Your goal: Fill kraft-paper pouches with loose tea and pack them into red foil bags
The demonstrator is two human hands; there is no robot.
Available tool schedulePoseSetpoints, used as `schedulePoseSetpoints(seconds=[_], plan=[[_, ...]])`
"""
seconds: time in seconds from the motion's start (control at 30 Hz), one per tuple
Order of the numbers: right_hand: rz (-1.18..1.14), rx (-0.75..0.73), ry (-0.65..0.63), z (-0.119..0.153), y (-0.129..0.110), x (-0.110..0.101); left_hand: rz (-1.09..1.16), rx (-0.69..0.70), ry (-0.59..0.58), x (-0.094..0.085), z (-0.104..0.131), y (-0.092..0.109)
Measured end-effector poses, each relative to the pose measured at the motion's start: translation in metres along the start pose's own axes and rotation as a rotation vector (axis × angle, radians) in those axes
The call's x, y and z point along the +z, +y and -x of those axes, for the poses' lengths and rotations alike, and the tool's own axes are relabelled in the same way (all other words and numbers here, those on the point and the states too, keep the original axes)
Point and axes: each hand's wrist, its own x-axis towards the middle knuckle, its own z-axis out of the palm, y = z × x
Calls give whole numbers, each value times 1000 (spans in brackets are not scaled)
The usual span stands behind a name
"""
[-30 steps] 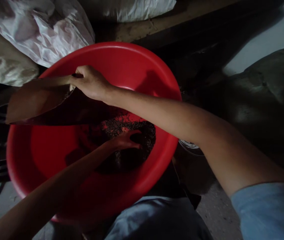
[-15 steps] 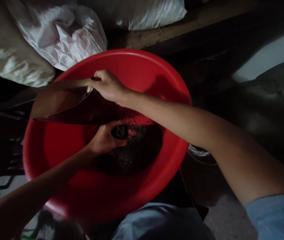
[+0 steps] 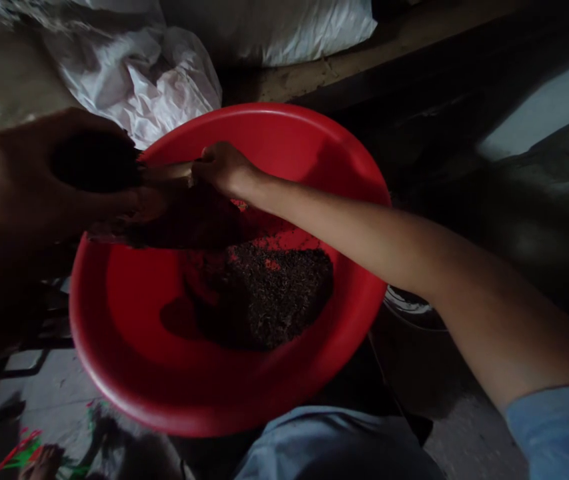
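My left hand is curled round a small dark round cup, too dark to show its inside clearly. It is held over the mouth of a brown bag. My right hand pinches the bag's upper edge with thumb and fingers. The bag lies tilted over the left and middle of a large red basin; my left hand hides part of it. On the basin's floor lies a heap of dark dry loose bits, like tea leaves or seeds, with stray bits scattered round it.
A crumpled white plastic sack and another full white sack stand behind the basin. Red and green things lie on the floor at lower left. A round metal-looking rim shows right of the basin.
My left hand has risen from the heap with the cup and moved up and left to the bag's mouth. My right hand keeps its hold on the bag edge.
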Motion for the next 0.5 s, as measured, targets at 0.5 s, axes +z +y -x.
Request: schedulePoseSetpoints(seconds=[0.5], plan=[[30,-25,-10,6,-5,-5,-33,488,-360,46,-26,-52]])
